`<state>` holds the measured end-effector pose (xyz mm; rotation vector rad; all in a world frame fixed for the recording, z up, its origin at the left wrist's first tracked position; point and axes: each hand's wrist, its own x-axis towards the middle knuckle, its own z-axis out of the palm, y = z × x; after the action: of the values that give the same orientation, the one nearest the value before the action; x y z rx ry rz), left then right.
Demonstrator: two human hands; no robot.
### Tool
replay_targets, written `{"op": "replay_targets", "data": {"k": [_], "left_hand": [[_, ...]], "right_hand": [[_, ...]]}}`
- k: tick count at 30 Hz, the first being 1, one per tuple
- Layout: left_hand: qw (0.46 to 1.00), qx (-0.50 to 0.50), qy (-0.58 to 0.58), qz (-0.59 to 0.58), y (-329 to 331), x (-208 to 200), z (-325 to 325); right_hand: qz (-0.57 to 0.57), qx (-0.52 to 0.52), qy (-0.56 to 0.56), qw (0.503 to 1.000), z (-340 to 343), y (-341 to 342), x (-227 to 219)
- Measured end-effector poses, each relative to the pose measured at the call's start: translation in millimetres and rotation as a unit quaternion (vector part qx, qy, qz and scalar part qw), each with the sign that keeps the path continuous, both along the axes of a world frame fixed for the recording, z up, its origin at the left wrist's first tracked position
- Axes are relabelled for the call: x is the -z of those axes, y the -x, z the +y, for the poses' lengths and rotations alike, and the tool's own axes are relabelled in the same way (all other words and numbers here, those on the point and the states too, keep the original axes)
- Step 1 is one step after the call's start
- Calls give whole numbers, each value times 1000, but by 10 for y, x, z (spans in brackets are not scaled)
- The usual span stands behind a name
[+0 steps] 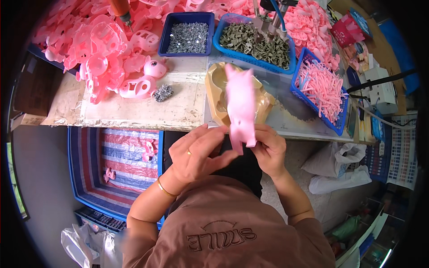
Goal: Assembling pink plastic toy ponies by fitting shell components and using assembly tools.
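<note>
A pink plastic toy animal (241, 102) is held up at the front edge of the bench, its legs toward me and its eared end pointing away. The fingers and thumb of my left hand (201, 149) close about its left leg. On the other side, my right hand (269, 149) pinches the right leg between thumb and fingers. Beneath the toy lies a tan moulded holder (217, 96) with shaped hollows, partly covered by it. Farther left on the bench rests another pink toy body (138, 87), beside a small heap of screws (163, 93).
Pink shell parts (100, 49) pile up at the back left, under a hanging orange screwdriver (120, 9). Behind stand a navy tray of screws (187, 38) and a blue basket of greenish parts (250, 38). A basket of pink sticks (319, 87) sits right. A striped-lined bin (118, 156) is lower left.
</note>
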<state>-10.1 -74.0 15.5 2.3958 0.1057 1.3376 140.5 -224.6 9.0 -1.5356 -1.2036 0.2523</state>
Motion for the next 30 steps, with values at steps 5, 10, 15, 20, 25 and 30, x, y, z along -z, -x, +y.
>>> {"op": "replay_targets", "data": {"k": [5, 10, 15, 20, 25, 30], "left_hand": [[977, 98, 176, 74, 34, -80, -54], [997, -14, 31, 74, -121, 65, -62], [995, 43, 40, 86, -111, -120, 24], [993, 42, 51, 94, -96, -145, 23], [994, 44, 38, 89, -103, -136, 24], [995, 40, 26, 83, -108, -131, 28]], "right_hand": [[56, 15, -1, 998, 4, 79, -48], [25, -18, -10, 999, 36, 83, -89], [-3, 7, -1, 1000, 42, 31, -59], [-2, 19, 2, 1000, 57, 16, -60], [13, 16, 11, 1000, 25, 20, -65], [34, 20, 16, 999, 17, 22, -38]]}}
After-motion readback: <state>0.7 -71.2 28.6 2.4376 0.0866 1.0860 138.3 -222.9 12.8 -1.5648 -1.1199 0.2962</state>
